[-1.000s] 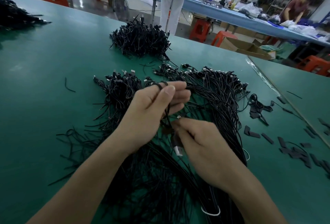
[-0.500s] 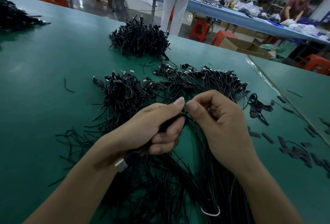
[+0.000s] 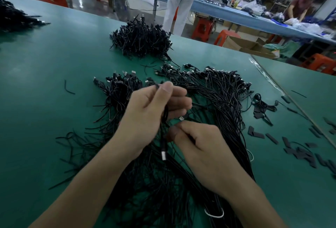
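My left hand [image 3: 151,115] holds a coiled black USB cable [image 3: 164,118] looped over its fingers, thumb raised beside the loop. The cable's silver plug [image 3: 163,155] hangs down below the palm. Just below and to the right, my right hand [image 3: 201,147] pinches the cable's loose end near a second small metal plug [image 3: 181,118]. Both hands hover over a long bundle of loose black cables [image 3: 223,104] spread across the green table [image 3: 45,82].
A heap of coiled cables [image 3: 141,40] lies at the back of the table, another pile [image 3: 120,89] to the left. Black strap pieces [image 3: 301,151] are scattered on the right. A person in white trousers [image 3: 180,4] stands behind; another person [image 3: 298,7] works at far right.
My left hand rose with the cable looped over its fingers, and the plug now hangs below the palm. My right hand dropped from beside the left thumb to below it.
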{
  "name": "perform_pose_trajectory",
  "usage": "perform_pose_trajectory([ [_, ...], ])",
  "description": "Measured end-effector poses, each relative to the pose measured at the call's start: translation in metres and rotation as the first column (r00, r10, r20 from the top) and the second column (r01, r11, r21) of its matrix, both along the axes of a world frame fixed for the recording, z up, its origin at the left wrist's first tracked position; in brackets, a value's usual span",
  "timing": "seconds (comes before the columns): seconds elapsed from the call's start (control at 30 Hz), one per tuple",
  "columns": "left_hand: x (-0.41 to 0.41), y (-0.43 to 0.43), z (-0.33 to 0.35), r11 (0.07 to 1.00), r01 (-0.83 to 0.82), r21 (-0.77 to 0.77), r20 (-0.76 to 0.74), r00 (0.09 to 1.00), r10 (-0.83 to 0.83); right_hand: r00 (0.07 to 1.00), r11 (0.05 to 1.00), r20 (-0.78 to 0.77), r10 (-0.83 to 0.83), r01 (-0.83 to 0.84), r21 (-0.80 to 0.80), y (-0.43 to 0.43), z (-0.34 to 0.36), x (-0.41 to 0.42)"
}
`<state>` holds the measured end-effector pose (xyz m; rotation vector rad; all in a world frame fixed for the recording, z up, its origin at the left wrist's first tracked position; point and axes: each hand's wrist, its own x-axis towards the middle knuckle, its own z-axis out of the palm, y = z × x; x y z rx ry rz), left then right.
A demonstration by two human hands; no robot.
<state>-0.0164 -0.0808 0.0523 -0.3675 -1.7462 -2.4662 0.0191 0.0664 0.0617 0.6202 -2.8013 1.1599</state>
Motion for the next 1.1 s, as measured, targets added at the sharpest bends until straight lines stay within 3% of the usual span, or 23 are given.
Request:
perform_pose_trajectory([
  [0.07,0.001,0.002,0.0,0.95,-0.089,-0.3,-0.045,0.996,0.079,0.999,1.0,-0.049,0.011,-0.01,0.008,0.002,0.007,-0.001],
  [0.13,0.004,0.003,0.002,0.887,-0.008,-0.462,-0.017,1.0,0.0,0.997,1.0,-0.075,0.012,-0.012,-0.003,0.004,0.015,-0.002],
  [0.23,0.009,0.001,0.009,0.885,0.182,-0.429,0.11,0.983,-0.149,0.995,0.996,-0.104,0.011,-0.02,-0.085,0.008,0.023,-0.006],
  [0.33,0.011,-0.002,0.012,0.863,0.27,-0.427,0.181,0.961,-0.211,0.994,0.983,-0.113,-0.002,-0.019,-0.181,0.011,0.028,-0.009],
  [0.5,0.008,-0.009,0.012,0.867,0.409,-0.284,0.153,0.912,-0.38,0.998,0.897,-0.032,-0.056,0.037,-0.44,0.009,0.027,-0.011],
  [0.57,0.008,-0.011,0.012,0.85,0.487,-0.201,0.136,0.873,-0.468,0.999,0.844,0.037,-0.004,0.023,-0.535,0.009,0.027,-0.011],
  [0.73,0.009,-0.015,0.014,0.79,0.611,-0.054,0.129,0.789,-0.601,0.985,0.844,0.081,0.153,-0.088,-0.528,0.012,0.032,-0.012],
  [0.9,0.008,-0.014,0.013,0.8,0.598,-0.044,0.142,0.797,-0.588,0.986,0.853,0.037,0.162,-0.121,-0.508,0.017,0.032,-0.013],
  [1.1,0.005,-0.002,0.009,0.908,0.337,-0.249,0.158,0.939,-0.305,0.997,0.819,-0.072,0.042,-0.075,-0.569,0.015,0.025,-0.015],
])
